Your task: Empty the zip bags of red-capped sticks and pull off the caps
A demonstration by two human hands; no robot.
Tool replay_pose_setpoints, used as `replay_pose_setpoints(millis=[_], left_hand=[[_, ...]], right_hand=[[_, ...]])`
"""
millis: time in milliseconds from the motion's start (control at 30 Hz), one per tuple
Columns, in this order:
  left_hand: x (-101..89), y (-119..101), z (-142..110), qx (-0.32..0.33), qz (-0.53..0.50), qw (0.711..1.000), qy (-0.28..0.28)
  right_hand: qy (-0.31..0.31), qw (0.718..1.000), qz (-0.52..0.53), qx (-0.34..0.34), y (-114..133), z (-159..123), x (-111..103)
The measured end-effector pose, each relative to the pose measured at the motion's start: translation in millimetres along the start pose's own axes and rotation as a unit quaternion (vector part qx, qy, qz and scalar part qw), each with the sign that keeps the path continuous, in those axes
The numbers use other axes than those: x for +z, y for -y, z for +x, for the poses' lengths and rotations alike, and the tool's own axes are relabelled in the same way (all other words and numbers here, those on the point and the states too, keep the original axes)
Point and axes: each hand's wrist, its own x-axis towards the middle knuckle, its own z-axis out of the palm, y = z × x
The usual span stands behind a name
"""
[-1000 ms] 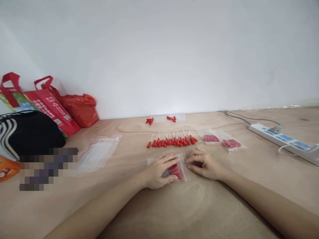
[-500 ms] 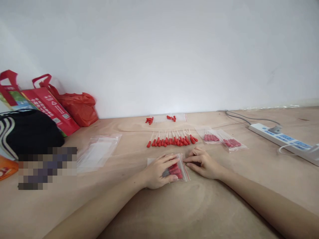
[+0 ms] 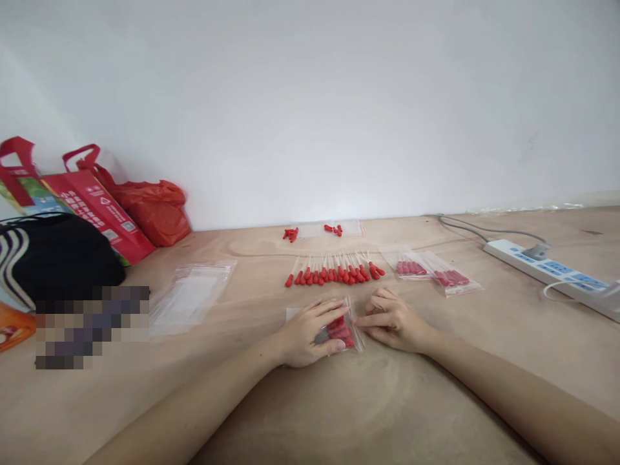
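Observation:
A clear zip bag [image 3: 357, 336] holding several red-tipped pieces lies flat on the wooden table in front of me. My left hand [image 3: 310, 334] rests flat over it, fingers stretched out and thumb apart, covering much of the bag. At the bag's right edge, by the zip strip, my right hand [image 3: 391, 321] has its index finger and thumb close together on the plastic, other fingers curled. Beyond the hands runs a row of white sticks with red teardrop-shaped ends [image 3: 334, 274]. Two filled zip bags [image 3: 411, 268] lie to the right of that row.
A stack of flat clear zip bags [image 3: 198, 294] lies left. Small red pieces [image 3: 290, 234] sit on another bag near the wall. A white power strip [image 3: 552, 271] with cables is at right. A black bag [image 3: 62, 255] and red bags [image 3: 155, 210] stand at left.
My right hand has shifted slightly left onto the bag's edge, its index finger now straighter and the other fingers more curled. The left hand has stayed on the bag.

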Motion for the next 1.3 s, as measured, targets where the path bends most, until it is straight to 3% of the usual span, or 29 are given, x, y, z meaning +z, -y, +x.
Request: replay_pose_setpoints(millis=[167, 300, 467, 600, 733, 1067, 1300], left_hand=[[0.5, 1.1, -0.1, 0.012, 0.018, 1.0, -0.02], [2.7, 5.9, 8.3, 0.052, 0.078, 0.992, -0.082], [8.8, 11.5, 27.5, 0.19, 0.211, 0.943, -0.172], [9.9, 10.0, 36.1, 0.267, 0.26, 0.904, -0.209], [8.4, 10.5, 36.0, 0.298, 0.263, 0.893, -0.213], [11.0, 14.1, 29.9, 0.236, 0.218, 0.934, -0.157], [4.6, 10.0, 30.8, 0.274, 0.23, 0.923, -0.137]], right_hand=[[-0.045, 0.993, -0.084, -0.065, 5.9, 6.4, 2.7], [-0.072, 0.988, -0.105, -0.092, 8.2, 9.6, 2.7], [-0.092, 0.984, -0.12, -0.099, 11.2, 10.5, 3.9], [-0.085, 0.981, -0.139, -0.107, 12.9, 10.1, 5.8], [-0.074, 0.979, -0.15, -0.119, 13.1, 10.1, 6.5], [-0.066, 0.978, -0.143, -0.14, 18.2, 11.0, 7.4], [-0.078, 0.976, -0.159, -0.124, 18.4, 11.5, 10.1]])
